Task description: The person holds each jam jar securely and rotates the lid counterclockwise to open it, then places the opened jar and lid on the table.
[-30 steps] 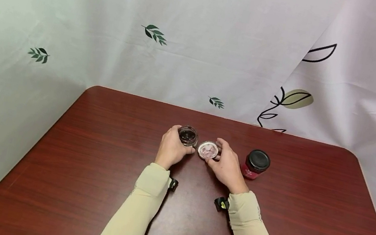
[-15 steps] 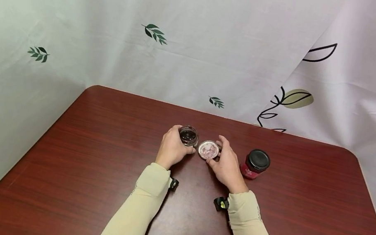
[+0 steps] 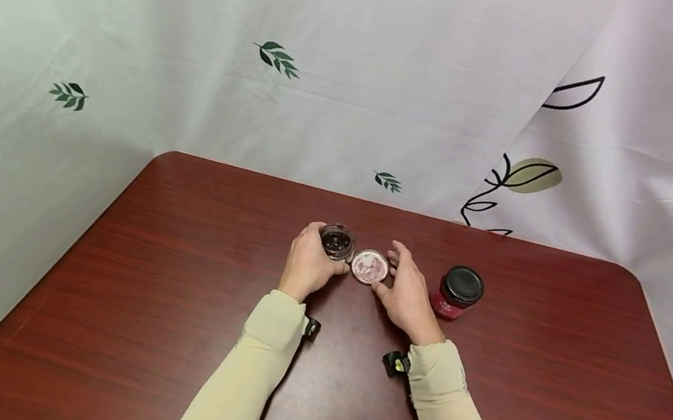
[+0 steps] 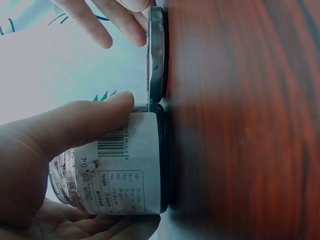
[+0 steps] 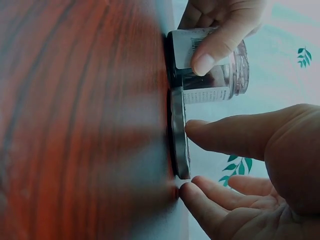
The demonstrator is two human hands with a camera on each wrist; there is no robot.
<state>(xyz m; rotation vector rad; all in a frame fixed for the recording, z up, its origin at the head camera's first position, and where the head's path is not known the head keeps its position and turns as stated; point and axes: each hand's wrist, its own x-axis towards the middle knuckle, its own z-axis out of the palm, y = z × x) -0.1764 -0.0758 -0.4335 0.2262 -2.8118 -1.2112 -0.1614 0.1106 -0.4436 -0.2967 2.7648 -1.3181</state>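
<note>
The left hand (image 3: pixel 308 263) grips an open glass jar (image 3: pixel 338 243) of dark contents, upright at the far middle of the wooden table (image 3: pixel 158 299). The right hand (image 3: pixel 406 299) has thumb and fingers spread about an upturned lid (image 3: pixel 370 266) lying just right of that jar; contact cannot be told. Farther right stands a black-capped, red-labelled jar (image 3: pixel 461 289).

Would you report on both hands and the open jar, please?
Left hand grips open clear-glass jar. Right hand beside round metal lid, pinkish underside up. Closed round red-and-black jar off right.
</note>
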